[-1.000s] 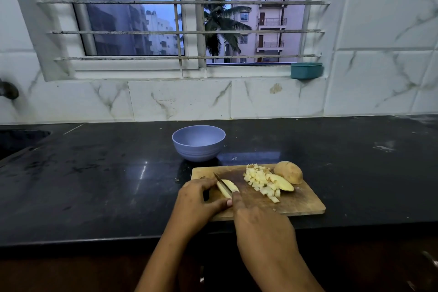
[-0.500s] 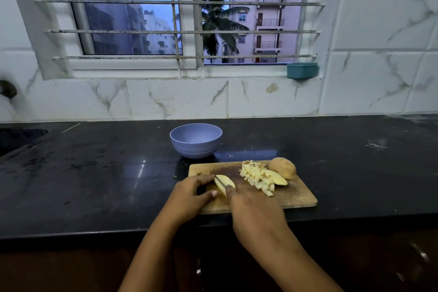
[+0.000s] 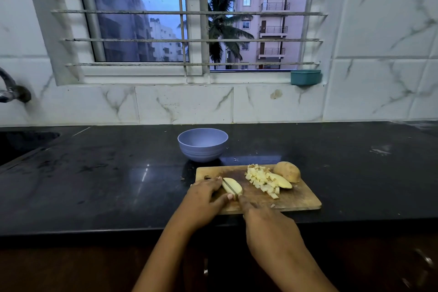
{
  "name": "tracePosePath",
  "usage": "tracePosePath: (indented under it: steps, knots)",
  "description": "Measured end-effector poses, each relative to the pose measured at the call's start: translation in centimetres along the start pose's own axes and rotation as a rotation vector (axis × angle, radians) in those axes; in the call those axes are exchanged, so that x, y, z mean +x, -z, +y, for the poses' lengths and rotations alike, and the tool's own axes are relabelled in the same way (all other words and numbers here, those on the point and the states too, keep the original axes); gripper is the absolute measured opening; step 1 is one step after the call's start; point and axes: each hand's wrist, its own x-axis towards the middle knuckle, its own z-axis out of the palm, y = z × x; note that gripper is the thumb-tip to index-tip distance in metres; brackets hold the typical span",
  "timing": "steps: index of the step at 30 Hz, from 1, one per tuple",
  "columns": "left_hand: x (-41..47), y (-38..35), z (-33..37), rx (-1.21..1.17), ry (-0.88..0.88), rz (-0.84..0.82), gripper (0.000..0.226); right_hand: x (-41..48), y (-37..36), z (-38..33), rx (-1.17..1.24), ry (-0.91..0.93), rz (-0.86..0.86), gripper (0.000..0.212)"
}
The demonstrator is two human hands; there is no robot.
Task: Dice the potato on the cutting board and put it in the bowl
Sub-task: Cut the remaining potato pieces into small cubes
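Piece being cut: a pale yellow, peeled potato slice [image 3: 234,187] lies flat on the left part of the board, between the two hands.
Knife: a slim knife with a dark narrow blade [image 3: 229,186] rests along the slice, its tip pointing away from the person. The handle is hidden under the right hand.
Left hand [image 3: 203,199]: its fingers curl over the slice's left edge and the thumb tip touches the near end, so it is clamped on the slice.
Right hand [image 3: 267,225]: it is closed round the knife, with the forefinger stretched forward toward the blade.
Diced potato: a heap of small pale cubes [image 3: 260,179] sits on the board, beyond the right hand and to its right, apart from the slice.
Other pieces: a long peeled wedge [image 3: 283,182] touches the heap's right side. A brown-skinned potato half [image 3: 287,171] sits just behind the wedge.
Board: a rectangular wooden cutting board [image 3: 303,200] lies under both hands' fingertips, near the counter's front edge.
Bowl: a round lilac plastic bowl [image 3: 202,144] stands beyond the left hand, just past the board's far left corner.
Counter: a glossy black stone worktop [image 3: 106,173] carries the board and bowl.
Farther off: a small teal tub [image 3: 305,77] sits on the window sill, well beyond the right hand. A metal tap [image 3: 11,92] juts from the wall far to the left.
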Motion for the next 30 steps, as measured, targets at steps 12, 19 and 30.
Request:
tracePosePath:
  steps: [12,19,30]
  knots:
    - [0.1,-0.6,0.1,-0.019,0.086,0.075,0.073,-0.8,1.2,1.6,0.135,-0.043,0.266,0.060]
    - [0.4,-0.4,0.0,-0.062,0.118,0.067,0.069,1.8,-0.1,2.1,0.124,-0.055,0.222,0.057]
    - [0.4,-0.6,0.0,-0.092,0.092,0.116,0.062,1.8,-0.7,2.2,0.124,-0.016,0.260,0.055]
